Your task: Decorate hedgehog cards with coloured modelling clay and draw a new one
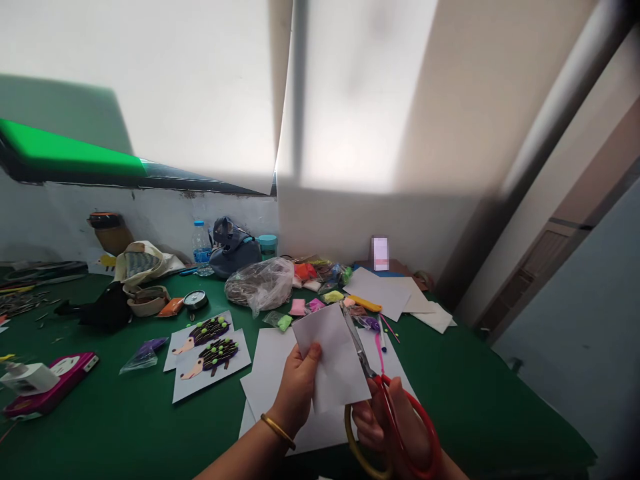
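My left hand [300, 380] pinches a white sheet of paper [333, 353] near its left edge, thumb on top. A gold bangle [278, 432] circles that wrist. In my right hand [380, 417] is a pair of scissors [363, 357] with red handles, its metal blades lying along the paper's right edge. Whether the blades are parted there, I cannot tell. More white sheets [270, 360] lie on the table below my hands. To the left lie two hedgehog pictures [215, 373] with dark bodies and green dots, one overlapping the other.
Packets of coloured clay [297, 307], a yellow craft knife [364, 303] and pens [383, 333] lie beyond the paper. Farther back are a plastic bag [263, 283], a water bottle [201, 250] and a phone [380, 253]. At far left sits a magenta box [55, 387].
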Motion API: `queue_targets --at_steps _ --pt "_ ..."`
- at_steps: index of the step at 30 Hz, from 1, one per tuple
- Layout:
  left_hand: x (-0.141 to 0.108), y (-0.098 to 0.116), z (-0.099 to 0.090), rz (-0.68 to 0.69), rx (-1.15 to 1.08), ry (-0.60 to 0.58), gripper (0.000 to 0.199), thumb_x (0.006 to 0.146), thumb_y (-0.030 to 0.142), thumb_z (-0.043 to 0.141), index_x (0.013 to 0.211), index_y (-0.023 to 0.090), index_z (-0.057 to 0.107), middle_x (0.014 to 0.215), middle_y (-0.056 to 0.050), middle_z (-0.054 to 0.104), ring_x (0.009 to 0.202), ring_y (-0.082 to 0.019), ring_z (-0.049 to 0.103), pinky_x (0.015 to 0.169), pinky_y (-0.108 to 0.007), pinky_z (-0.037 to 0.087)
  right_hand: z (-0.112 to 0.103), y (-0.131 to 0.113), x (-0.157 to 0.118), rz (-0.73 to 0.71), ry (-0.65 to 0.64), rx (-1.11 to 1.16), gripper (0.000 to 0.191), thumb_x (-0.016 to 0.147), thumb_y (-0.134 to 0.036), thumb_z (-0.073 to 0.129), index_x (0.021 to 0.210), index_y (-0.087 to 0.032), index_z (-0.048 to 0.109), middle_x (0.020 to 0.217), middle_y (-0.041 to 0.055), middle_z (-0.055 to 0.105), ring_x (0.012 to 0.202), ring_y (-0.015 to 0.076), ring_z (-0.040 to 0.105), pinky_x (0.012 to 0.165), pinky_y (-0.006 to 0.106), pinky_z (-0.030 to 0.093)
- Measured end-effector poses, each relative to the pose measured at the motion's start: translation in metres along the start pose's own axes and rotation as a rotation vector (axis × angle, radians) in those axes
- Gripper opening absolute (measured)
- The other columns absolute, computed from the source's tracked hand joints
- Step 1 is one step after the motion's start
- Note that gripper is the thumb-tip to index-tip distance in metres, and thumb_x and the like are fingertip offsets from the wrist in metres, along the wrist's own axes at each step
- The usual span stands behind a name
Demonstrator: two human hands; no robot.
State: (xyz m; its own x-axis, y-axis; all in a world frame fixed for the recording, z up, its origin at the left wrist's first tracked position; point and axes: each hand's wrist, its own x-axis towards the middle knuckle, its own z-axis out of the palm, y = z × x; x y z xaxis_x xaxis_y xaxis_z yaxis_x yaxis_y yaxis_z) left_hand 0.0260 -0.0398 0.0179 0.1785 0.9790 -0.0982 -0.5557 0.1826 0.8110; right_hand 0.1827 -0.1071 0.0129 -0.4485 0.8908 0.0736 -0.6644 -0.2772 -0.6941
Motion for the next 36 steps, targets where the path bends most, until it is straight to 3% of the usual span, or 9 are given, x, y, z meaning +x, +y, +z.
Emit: queue_targets --at_steps 6,18,23,26,29,31,34,36 --pt "0.0 -0.001 -0.002 -0.002 0.016 -0.003 0.047 0.077 0.045 0.074 0.111 0.016 0.06 0.095 -0.01 0.073 0.081 -0.023 0.07 0.066 -0.03 0.055 -0.012 0.002 -0.001 -0.002 -0.039 -0.052 0.066 0.076 -0.081 0.049 0.068 -0.016 0.054 0.046 -0.0091 0.035 0.037 0.0019 0.019 0.038 0.018 0.018" --pt "0.0 -0.006 -0.007 -0.023 0.031 -0.041 0.05 0.081 0.042 0.072 0.121 0.017 0.056 0.099 -0.009 0.073 0.086 -0.024 0.07 0.068 -0.03 0.056 -0.016 0.001 -0.002 0.015 0.06 0.004 0.062 0.075 -0.079 0.056 0.075 -0.017 0.057 0.056 -0.0048 0.047 0.04 0.0027 0.027 0.04 0.018 0.02" --pt "0.0 -0.008 -0.007 -0.029 0.027 -0.039 0.05 0.08 0.042 0.073 0.12 0.015 0.057 0.099 -0.01 0.073 0.085 -0.024 0.07 0.069 -0.031 0.057 -0.018 0.002 -0.003 0.04 0.091 -0.076 0.063 0.075 -0.081 0.053 0.069 -0.018 0.054 0.05 -0.0073 0.039 0.037 0.0018 0.022 0.039 0.018 0.018" --pt "0.001 -0.007 -0.008 -0.044 0.039 -0.015 0.048 0.079 0.042 0.074 0.115 0.015 0.058 0.097 -0.01 0.073 0.082 -0.024 0.071 0.067 -0.031 0.057 -0.02 -0.005 -0.006 0.012 0.183 -0.167 0.063 0.074 -0.082 0.052 0.078 -0.019 0.058 0.054 -0.0078 0.039 0.037 0.0015 0.021 0.039 0.018 0.019" --pt "0.003 0.002 -0.009 -0.052 0.068 0.035 0.047 0.077 0.042 0.075 0.112 0.015 0.059 0.093 -0.01 0.074 0.079 -0.024 0.071 0.065 -0.03 0.058 -0.03 -0.033 -0.011 -0.039 0.417 -0.463 0.062 0.077 -0.078 0.051 0.102 -0.023 0.061 0.063 -0.005 0.047 0.042 0.005 0.031 0.041 0.019 0.023" --pt "0.007 0.009 -0.011 -0.039 0.079 0.053 0.047 0.077 0.042 0.075 0.111 0.014 0.059 0.091 -0.01 0.074 0.078 -0.024 0.071 0.064 -0.03 0.058 -0.044 -0.061 -0.017 -0.024 0.641 -0.885 0.056 0.08 -0.07 0.055 0.112 -0.023 0.061 0.073 0.0003 0.058 0.052 0.0113 0.047 0.045 0.022 0.032" --pt "0.015 0.016 -0.017 -0.007 0.07 0.045 0.048 0.076 0.041 0.075 0.112 0.014 0.06 0.092 -0.01 0.074 0.079 -0.024 0.071 0.065 -0.03 0.058 -0.08 -0.104 -0.031 0.124 0.892 -1.53 0.053 0.079 -0.05 0.062 0.126 -0.025 0.059 0.11 0.0093 0.066 0.088 0.0249 0.063 0.064 0.029 0.045" --pt "0.02 0.016 -0.022 0.008 0.063 0.05 0.047 0.077 0.041 0.075 0.112 0.014 0.059 0.094 -0.011 0.074 0.08 -0.023 0.072 0.066 -0.03 0.059 -0.109 -0.122 -0.043 0.354 0.976 -1.781 0.057 0.082 -0.042 0.056 0.136 -0.022 0.052 0.114 0.0136 0.065 0.092 0.0301 0.064 0.066 0.033 0.047"
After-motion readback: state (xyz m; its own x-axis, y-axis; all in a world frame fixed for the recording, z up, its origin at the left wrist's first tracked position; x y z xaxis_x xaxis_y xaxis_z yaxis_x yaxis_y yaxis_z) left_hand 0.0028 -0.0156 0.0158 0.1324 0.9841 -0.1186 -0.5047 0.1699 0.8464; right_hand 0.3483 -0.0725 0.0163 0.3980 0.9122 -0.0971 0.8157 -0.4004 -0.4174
